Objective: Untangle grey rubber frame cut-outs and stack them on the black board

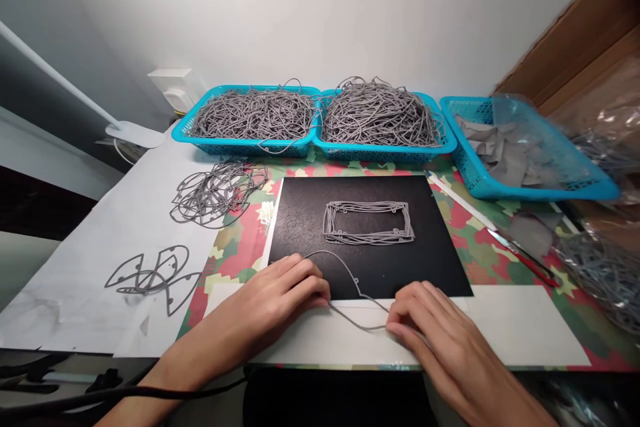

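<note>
A thin grey rubber gasket (345,267) forms a loose, bent loop between my two hands, low over the near edge of a black mat (300,213). My left hand (287,290) is closed on its left end, with the fingertips mostly hidden behind the knuckles. Thumb and fingers of my right hand (430,320) pinch its right end. Small round tabs show along the strand. Beyond my hands, a stack of similar gaskets (370,239) lies on the mat, laid out as a neat rectangle.
Two blue baskets (240,145) heaped with tangled gaskets stand at the back. A third blue basket (500,183) at right holds grey scraps. Loose gaskets (215,193) lie on the left. A white strip (463,200) and a red-handled tool (535,267) lie right of the mat.
</note>
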`<state>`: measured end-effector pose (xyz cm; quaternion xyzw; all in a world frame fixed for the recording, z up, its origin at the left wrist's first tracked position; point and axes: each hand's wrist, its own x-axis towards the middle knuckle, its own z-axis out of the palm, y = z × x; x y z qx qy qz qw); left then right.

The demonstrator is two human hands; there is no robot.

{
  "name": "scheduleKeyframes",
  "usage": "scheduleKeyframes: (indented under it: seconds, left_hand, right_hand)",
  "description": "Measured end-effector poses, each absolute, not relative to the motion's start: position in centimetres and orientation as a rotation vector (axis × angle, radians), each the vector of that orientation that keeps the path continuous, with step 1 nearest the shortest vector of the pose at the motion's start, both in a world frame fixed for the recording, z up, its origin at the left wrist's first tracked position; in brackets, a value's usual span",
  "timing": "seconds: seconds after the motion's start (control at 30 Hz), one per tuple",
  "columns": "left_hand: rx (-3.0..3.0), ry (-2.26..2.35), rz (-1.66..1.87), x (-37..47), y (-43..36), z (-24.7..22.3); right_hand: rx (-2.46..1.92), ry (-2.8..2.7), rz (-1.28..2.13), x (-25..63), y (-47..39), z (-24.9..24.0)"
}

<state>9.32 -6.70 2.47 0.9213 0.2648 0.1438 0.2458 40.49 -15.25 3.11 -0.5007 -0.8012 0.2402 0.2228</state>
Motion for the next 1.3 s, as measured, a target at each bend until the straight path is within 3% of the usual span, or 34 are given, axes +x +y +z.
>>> scheduleKeyframes:
  seconds: [0.57,0.87,1.17,1.3]
  left_hand:
    - [2.054,0.738,0.248,10.7,-7.0,6.7]
    - [2.24,0.773,0.451,10.5,-7.4,9.3]
    - [2.505,0.843,0.838,11.8,-6.2,9.6]
    - [2.417,0.841,0.788,11.9,-6.1,9.1]
  right_hand:
    - [-1.54,-1.876,0.942,42.3,-14.2,3.1]
    - [-1.328,-1.822,0.775,42.7,-14.8,6.4]
    - [-1.548,-1.353,0.561,40.7,-15.7,7.7]
    - [-1.575,-1.408,0.545,40.8,-15.6,7.1]
